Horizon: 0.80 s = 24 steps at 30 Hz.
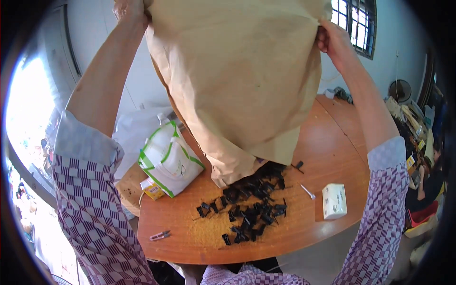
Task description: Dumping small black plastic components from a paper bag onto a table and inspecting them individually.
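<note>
The right hand's fingers are clamped on the side of a big tan sack; the left hand is at the sack's opposite side, cut off by the view, so I cannot tell how its fingers stand. The sack hangs above the worktop, lower end over a heap of small black parts that spreads towards the near edge. Small snips lie by the near left corner, a green-trimmed white bag stands along the left edge, and a white packet sits near the right edge
</note>
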### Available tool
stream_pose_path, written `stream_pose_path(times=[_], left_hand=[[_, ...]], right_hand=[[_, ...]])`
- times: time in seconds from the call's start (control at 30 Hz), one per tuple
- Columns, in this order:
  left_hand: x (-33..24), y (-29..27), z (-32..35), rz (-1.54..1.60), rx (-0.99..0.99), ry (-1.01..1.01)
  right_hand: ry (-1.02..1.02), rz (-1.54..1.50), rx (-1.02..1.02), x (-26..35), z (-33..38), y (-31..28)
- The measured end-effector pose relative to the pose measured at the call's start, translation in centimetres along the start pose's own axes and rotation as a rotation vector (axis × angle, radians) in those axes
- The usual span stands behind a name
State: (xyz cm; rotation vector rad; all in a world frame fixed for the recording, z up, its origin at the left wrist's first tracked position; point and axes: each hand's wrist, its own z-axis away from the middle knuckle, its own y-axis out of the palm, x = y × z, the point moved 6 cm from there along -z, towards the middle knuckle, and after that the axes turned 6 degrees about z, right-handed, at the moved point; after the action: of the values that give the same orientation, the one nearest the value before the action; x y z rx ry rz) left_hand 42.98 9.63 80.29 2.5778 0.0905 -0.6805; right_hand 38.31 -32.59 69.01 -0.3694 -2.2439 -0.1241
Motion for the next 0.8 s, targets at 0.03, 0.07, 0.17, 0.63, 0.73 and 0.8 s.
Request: stream_pose_path(times=[0.03, 0.07, 0.17, 0.63, 0.73, 0.8], left_hand=[[-2.8, 1.3, 0.5, 0.105, 0.021, 0.07], [-5.0, 1.4, 0.4, 0.191, 0.042, 0.139], [-7.5, 1.4, -2.0, 0.156, 0.226, 0.221], [1.3, -10.8, 18.7, -0.24, 0.311, -0.275], [7.4, -16.1, 28.0, -0.235, 0.337, -0.48], [8.8, -16.0, 34.7, -0.173, 0.307, -0.653]], right_hand=[[0.012, 0.031, -0.055, 1.1, -1.0, -1.4], [-0.047, 0.009, -0.067, 2.9, -1.1, -1.8], [-0.148, 0.067, -0.022, 6.1, -0.5, -1.6], [-0.084, -0.035, 0.044, 1.4, 3.4, 0.3], [-0.076, 0.254, -0.062, -4.5, 6.9, -1.5], [0.051, 0.457, -0.072, -12.6, 9.5, -3.9]])
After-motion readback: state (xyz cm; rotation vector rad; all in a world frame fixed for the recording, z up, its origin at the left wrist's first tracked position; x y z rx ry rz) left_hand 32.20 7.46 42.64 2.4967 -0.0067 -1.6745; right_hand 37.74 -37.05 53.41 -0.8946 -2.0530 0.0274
